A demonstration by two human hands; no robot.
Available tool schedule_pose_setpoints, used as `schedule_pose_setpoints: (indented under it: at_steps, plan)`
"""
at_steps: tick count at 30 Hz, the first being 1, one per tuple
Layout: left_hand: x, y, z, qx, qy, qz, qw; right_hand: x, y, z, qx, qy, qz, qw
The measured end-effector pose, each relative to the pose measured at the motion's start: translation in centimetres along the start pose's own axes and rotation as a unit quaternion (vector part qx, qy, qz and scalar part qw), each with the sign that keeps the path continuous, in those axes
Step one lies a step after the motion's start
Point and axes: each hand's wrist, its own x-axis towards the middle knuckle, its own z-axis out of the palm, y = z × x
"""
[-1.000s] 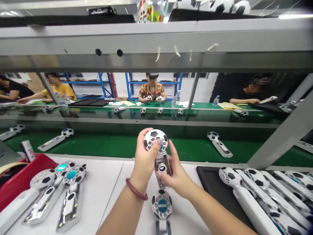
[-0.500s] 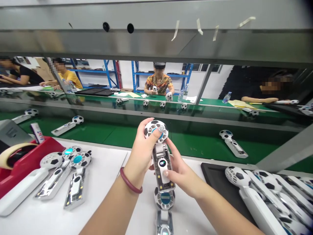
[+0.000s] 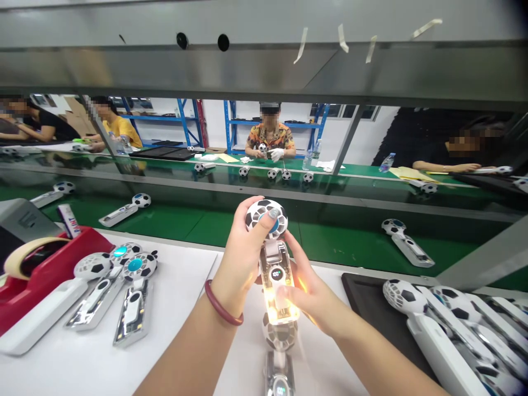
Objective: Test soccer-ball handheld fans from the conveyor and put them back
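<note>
A second football-patterned fan [image 3: 280, 352] lies flat on the smooth white surface [image 3: 177, 308], nearest the person and just below the held fan [image 3: 273, 258]. That held fan stands upright above the surface. The left hand [image 3: 243, 258] has its grip clamped on the round black-and-white head, thumb across the front. The right hand [image 3: 307, 294] is closed on the glossy clear handle, which glows yellow, thumb on its front. Left of the held fan lie three more fans [image 3: 119, 291] beside a red tape dispenser [image 3: 49, 269]. Beyond it runs a green belt [image 3: 198, 225].
</note>
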Motion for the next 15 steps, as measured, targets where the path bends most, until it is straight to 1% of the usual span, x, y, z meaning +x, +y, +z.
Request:
schedule_pose_setpoints:
  at_steps: [4,10,15]
  plan:
    - [0.05,0.05,-0.01,0.006,0.004,0.000,1.000,-0.08,-0.05,0.10,-0.007,-0.001,-0.001,1.000]
    - [-0.25,0.13,0.08,0.002,-0.009,0.005,1.000,-0.15,-0.14,0.19,-0.029,0.001,-0.011,1.000]
    - [-0.27,0.34,0.05,-0.013,-0.018,-0.002,1.000,-0.17,-0.42,0.20,-0.047,-0.017,-0.018,0.999]
